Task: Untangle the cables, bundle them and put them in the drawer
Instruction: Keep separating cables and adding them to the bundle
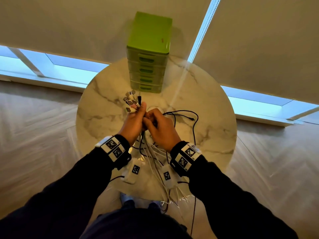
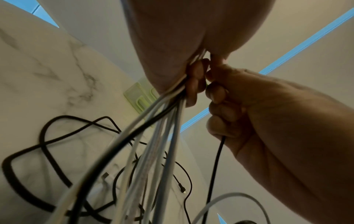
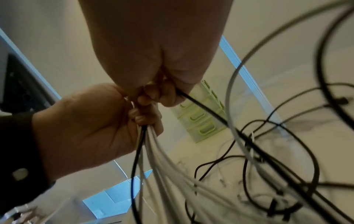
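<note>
**Both hands on the cable bunch, drawers all closed**

So both hands are up over the round marble bench (image 1: 212, 118), pretty much knuckle to knuckle. The left hand (image 1: 133, 124) has its grip clenched around a bunch of cables (image 2: 153, 136), mostly white with a black one mixed in. The plug ends (image 1: 132, 100) fan out past its fingers toward the drawer unit, and the long tails hang down from the bottom of the fist, trailing over the near edge of the bench.

The right hand (image 1: 161, 131) sits right beside it, fingers curled, grasping a single thin black cable (image 2: 215, 166) that drops out of the bottom of the fist. From the right wrist view you can see that black cable (image 3: 203, 107) coming out between the fingers and running off toward the loose stuff.

More black cable (image 1: 186, 114) lies in loops on the bench to the right of the hands, with a small connector at the end of one loop. It's a blurry mess in the wrist views, so I can't tell which strand goes where.

The green drawer unit (image 1: 148, 54) stands at the far side of the bench, well apart from the hands, and every drawer I can see is shut.
</note>
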The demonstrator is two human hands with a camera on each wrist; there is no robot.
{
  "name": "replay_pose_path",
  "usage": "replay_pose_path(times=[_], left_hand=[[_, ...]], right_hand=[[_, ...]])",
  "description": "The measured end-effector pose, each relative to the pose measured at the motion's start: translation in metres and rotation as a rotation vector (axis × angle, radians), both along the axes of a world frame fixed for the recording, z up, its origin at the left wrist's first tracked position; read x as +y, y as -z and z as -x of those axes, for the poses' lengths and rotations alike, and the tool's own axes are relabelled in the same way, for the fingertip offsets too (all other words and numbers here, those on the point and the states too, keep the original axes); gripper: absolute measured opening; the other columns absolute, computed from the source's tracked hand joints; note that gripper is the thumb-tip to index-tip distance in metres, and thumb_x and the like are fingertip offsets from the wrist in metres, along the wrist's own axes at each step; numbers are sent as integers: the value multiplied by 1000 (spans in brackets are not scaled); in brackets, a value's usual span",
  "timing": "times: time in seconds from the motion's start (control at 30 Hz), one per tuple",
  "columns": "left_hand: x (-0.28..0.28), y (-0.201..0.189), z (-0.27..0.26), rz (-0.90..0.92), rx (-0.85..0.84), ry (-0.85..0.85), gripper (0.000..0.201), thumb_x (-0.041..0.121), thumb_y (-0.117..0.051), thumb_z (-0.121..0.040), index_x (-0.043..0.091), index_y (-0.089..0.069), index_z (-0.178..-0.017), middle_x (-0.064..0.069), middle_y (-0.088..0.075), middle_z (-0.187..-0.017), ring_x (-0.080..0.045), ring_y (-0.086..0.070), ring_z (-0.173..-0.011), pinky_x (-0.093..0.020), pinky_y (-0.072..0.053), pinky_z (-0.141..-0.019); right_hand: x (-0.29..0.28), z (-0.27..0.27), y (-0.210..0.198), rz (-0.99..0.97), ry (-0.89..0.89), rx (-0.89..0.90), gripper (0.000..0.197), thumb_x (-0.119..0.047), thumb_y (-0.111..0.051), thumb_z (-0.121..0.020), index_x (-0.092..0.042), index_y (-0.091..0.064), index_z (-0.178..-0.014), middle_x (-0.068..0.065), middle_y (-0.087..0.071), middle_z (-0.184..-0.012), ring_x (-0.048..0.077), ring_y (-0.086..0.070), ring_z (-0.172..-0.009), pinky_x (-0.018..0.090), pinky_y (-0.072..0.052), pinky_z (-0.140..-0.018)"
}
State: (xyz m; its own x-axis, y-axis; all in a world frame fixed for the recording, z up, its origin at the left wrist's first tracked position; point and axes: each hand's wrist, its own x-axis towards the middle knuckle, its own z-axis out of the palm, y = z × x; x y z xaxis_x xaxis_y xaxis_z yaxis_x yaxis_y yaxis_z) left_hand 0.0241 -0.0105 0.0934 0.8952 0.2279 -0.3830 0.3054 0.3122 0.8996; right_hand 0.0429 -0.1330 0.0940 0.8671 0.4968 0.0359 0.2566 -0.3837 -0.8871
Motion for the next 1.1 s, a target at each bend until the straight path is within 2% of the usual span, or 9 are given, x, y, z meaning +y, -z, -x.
replay_pose_path(times=[0.2,0.33,0.4,0.47,0.57,0.6,0.83,0.93,1.1], left_hand=[[9,-7,0,-93,-33,-98,46,50,-38,-106,19,-51,-74,2,-47,-63,-11,-44,-58,-29,-36,-55],[18,-26,-3,16,-154,-161,50,45,-34,-108,16,-47,-70,8,-53,-55,-13,-57,-59,-38,-52,-69],[24,-39,-4,143,-214,-226,49,44,-33,-109,18,-43,-68,6,-43,-56,-12,-50,-51,-36,-57,-59],[35,-53,-7,201,-255,-285,50,47,-33,-108,23,-41,-65,6,-34,-58,-9,-34,-46,-24,-42,-44],[58,-72,-10,193,-305,-305,47,50,-32,-108,25,-37,-68,8,-30,-58,-6,-22,-45,-20,-21,-41],[64,-76,-10,184,-317,-291,46,50,-32,-108,25,-37,-69,8,-29,-58,-6,-21,-45,-21,-19,-42],[40,-69,4,-14,-268,-43,38,40,-36,-109,23,-39,-75,9,-37,-56,-6,-29,-48,-24,-25,-48],[21,-58,9,-73,-225,15,40,45,-34,-108,19,-47,-80,5,-45,-63,-9,-32,-50,-26,-28,-50],[9,-49,5,-83,-153,-16,50,55,-34,-104,16,-58,-84,1,-55,-70,-10,-43,-54,-26,-36,-53]], right_hand=[[-21,8,-1,161,-144,-13,28,-37,-44,-105,-30,-48,-78,-9,-54,-63,4,-52,-56,20,-38,-57],[-43,18,14,241,-195,33,35,-39,-33,-108,-28,-48,-78,-7,-55,-67,10,-53,-61,31,-43,-65],[-53,22,21,302,-228,88,37,-40,-31,-108,-31,-47,-77,-8,-53,-67,8,-51,-60,30,-42,-67],[-67,23,32,404,-288,152,35,-40,-30,-108,-34,-51,-81,-10,-53,-68,7,-50,-61,30,-40,-71],[-95,19,50,644,-379,125,33,-37,-31,-109,-28,-62,-113,-8,-62,-85,26,-60,-81,30,-40,-78],[-102,16,50,658,-330,158,33,-41,-30,-108,-30,-61,-105,-8,-59,-83,28,-60,-81,31,-40,-78],[-74,-25,9,337,195,42,38,-38,-35,-108,-33,-42,-71,-12,-43,-68,17,-44,-75,30,-34,-74],[-42,-22,-20,129,165,-18,40,-42,-34,-107,-15,-47,-81,-4,-46,-70,15,-43,-67,35,-37,-69],[-5,4,-46,140,-100,-101,29,-40,-31,-108,-27,-55,-97,-10,-62,-81,5,-57,-69,29,-47,-70]])
